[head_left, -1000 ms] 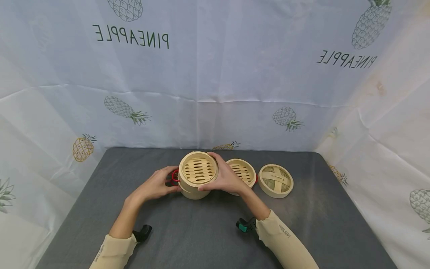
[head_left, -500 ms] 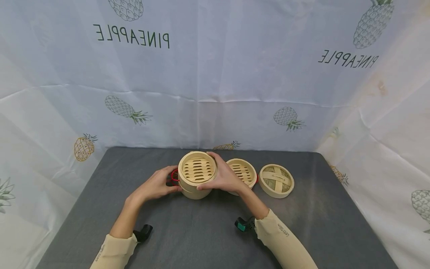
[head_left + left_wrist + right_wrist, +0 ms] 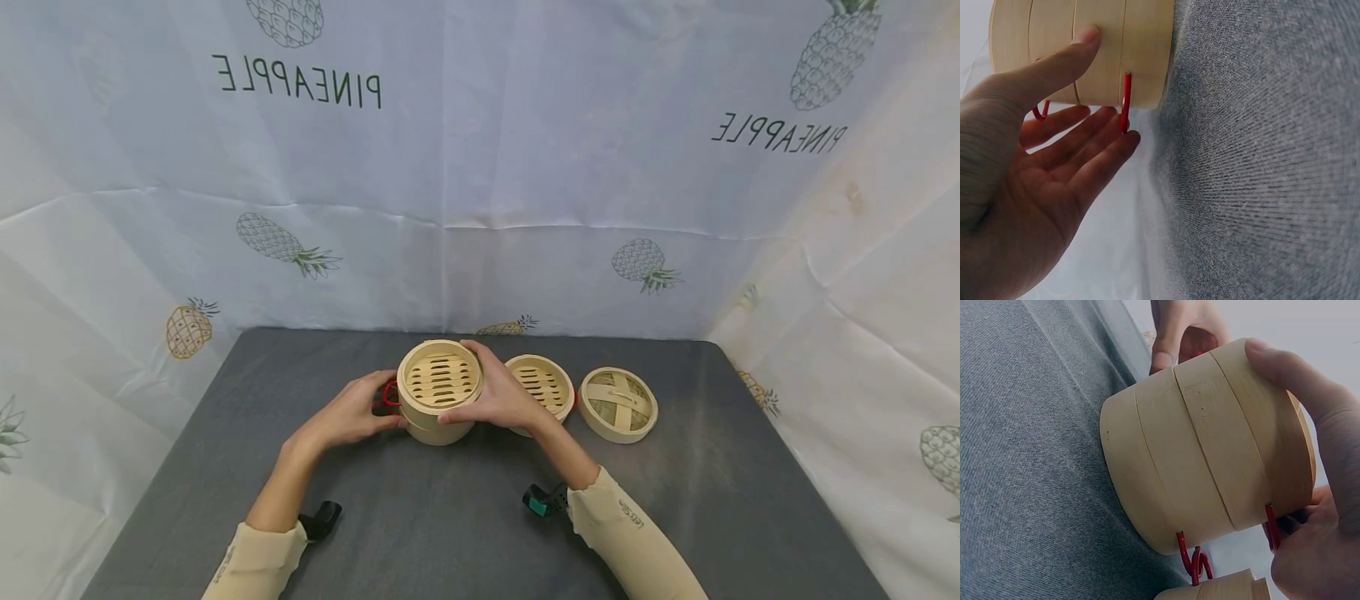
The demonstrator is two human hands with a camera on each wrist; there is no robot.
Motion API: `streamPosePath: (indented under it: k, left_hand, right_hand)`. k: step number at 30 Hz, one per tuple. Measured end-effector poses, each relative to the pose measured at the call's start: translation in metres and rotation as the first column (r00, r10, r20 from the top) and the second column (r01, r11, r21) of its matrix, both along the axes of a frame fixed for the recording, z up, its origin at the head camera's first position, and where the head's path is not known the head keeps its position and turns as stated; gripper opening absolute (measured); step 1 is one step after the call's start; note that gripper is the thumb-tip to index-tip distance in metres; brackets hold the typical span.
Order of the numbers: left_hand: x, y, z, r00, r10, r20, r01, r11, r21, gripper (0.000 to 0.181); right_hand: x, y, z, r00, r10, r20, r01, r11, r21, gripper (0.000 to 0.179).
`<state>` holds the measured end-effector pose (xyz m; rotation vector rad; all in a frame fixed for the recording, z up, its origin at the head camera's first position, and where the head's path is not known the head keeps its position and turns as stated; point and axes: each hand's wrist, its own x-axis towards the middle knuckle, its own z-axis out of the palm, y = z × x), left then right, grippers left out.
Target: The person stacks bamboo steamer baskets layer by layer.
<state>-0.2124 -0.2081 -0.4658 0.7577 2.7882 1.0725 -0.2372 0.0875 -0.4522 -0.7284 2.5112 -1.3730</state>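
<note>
A stack of round bamboo steamer baskets [image 3: 433, 425] stands on the dark cloth, its top basket [image 3: 439, 380] showing a slatted base. With my right hand [image 3: 504, 396] I grip that top basket, thumb on the near side and fingers round the far side. My left hand [image 3: 358, 408] holds the left side of the stack lower down. In the left wrist view the thumb lies on the bamboo wall [image 3: 1100, 69], and the fingers reach behind, near a red handle [image 3: 1126, 103]. The right wrist view shows the stacked tiers [image 3: 1179, 450] touching, with thin seams between them.
Just right of the stack lies another slatted steamer basket [image 3: 542, 383], partly hidden by the right hand. Beside it is a woven bamboo lid [image 3: 617, 406] with crossed strips. A pineapple-print curtain [image 3: 480, 167] hangs behind the dark table [image 3: 450, 525].
The top basket and my right hand have shifted very slightly left and down. My left hand keeps its hold at the side of the stack.
</note>
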Motion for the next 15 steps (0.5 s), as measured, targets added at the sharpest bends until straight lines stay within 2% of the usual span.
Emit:
streamPosePath:
  k: [15]
  left_hand:
    - [-0.0003,0.0013,0.0013,1.0,0.005,0.015,-0.004,1.0,-0.008,0.077]
  right_hand:
    - [0.0012,0.0005,0.0047,1.0,0.021,0.012,-0.022,1.0,0.019,0.135]
